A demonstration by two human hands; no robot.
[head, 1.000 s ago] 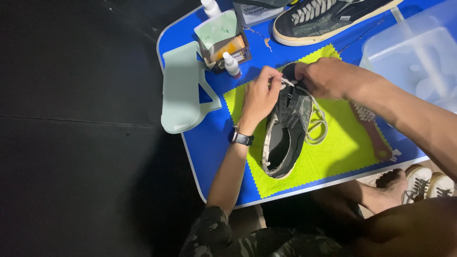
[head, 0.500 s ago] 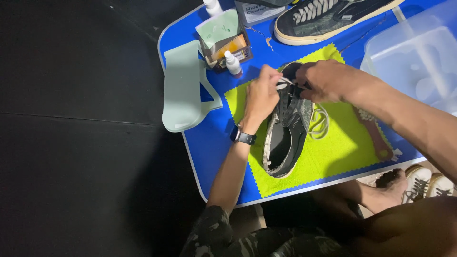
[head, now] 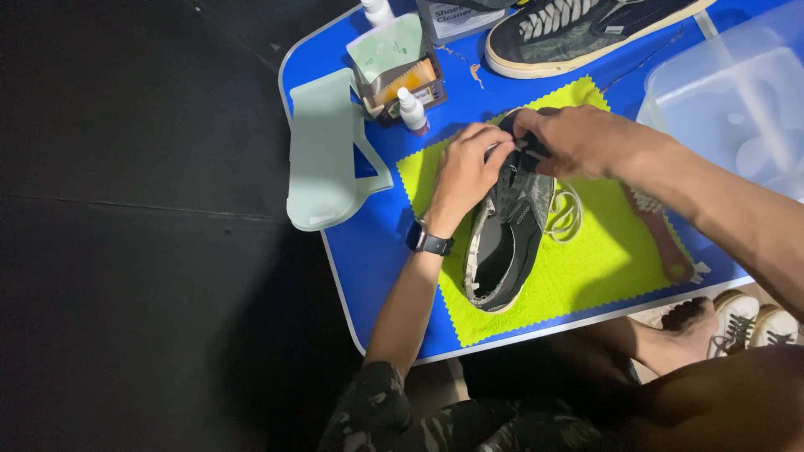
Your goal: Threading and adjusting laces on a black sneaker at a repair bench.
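1. The dark sneaker [head: 509, 243] lies on the yellow-green cloth [head: 586, 285] on the blue table [head: 368, 251], toe end away from the person, opening facing up.
2. The left hand [head: 465, 172] pinches the upper near the toe end, its grip closed on the fabric; the right hand [head: 569, 142] clenches the same end from the other side.
3. It looks light; the upper soft and yielding, the sole stiffer, so the sole edge is likely the firmer hold.
4. A loose white lace [head: 565, 209] lies just beside the sneaker; it may snag.
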